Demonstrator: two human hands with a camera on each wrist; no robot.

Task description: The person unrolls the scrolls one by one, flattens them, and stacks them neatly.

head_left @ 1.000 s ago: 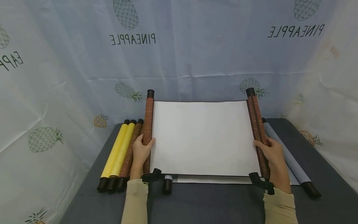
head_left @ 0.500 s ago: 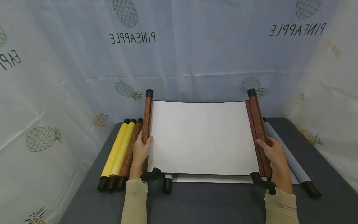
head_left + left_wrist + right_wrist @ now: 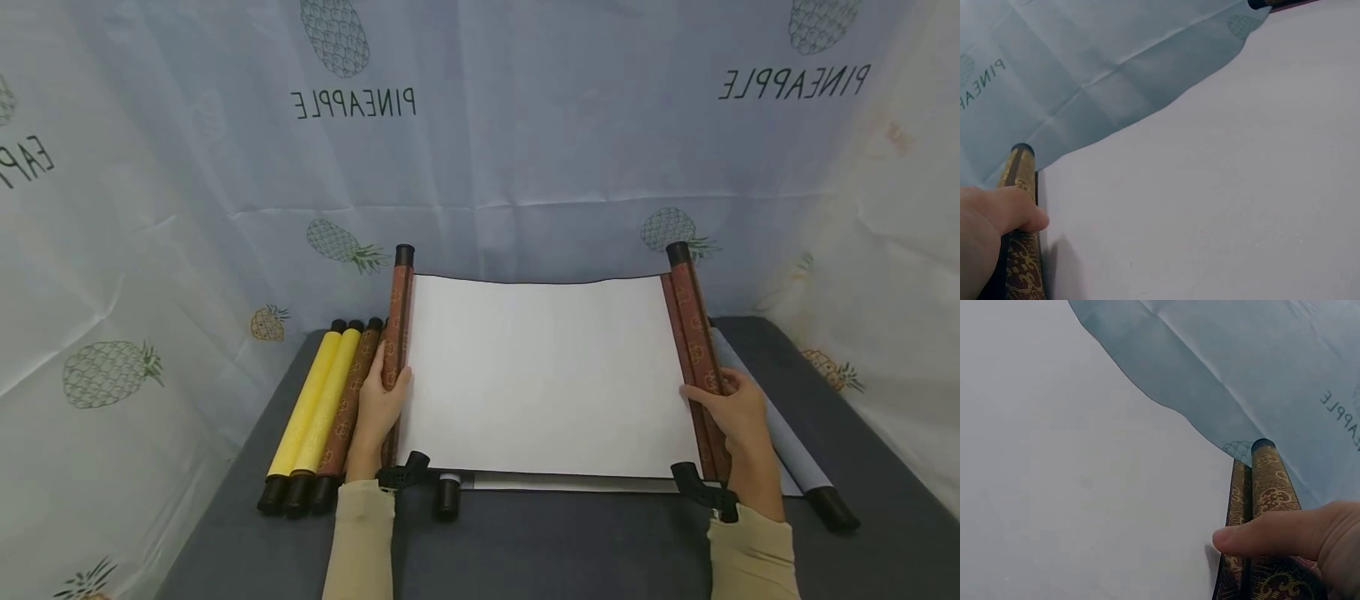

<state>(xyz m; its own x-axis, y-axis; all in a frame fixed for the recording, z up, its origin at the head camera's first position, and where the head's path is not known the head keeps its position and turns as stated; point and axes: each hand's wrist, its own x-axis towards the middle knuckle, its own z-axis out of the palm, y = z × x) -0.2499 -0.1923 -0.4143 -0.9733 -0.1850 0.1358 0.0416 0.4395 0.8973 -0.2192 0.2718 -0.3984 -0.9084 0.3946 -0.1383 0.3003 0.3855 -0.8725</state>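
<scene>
A brown patterned scroll [image 3: 536,375] is held up, partly unrolled, its blank white sheet spread between two rolled ends with black caps. My left hand [image 3: 381,408] grips the left roll [image 3: 396,333], the thumb lying along its inner side; the left wrist view shows that thumb [image 3: 1022,209] over the gold-patterned cloth. On the other side my right hand [image 3: 738,412] holds the right roll [image 3: 693,329]. Its thumb [image 3: 1254,534] crosses the roll and the brown border strip beside it in the right wrist view. The fingers behind both rolls are mostly hidden. The sheet's top edge sags slightly.
To the left, two yellow rolled scrolls [image 3: 307,404] and brown ones [image 3: 348,417] lie side by side on the dark table [image 3: 555,550]. A grey-blue scroll [image 3: 780,425] lies opened beneath the held one, its other black-capped end [image 3: 447,498] showing. Pineapple-print curtains [image 3: 525,150] surround the table.
The right roll has turned slightly, so a brown strip now shows on its inner side. The sheet's top edge has slackened into a shallow sag. Both hands keep their hold.
</scene>
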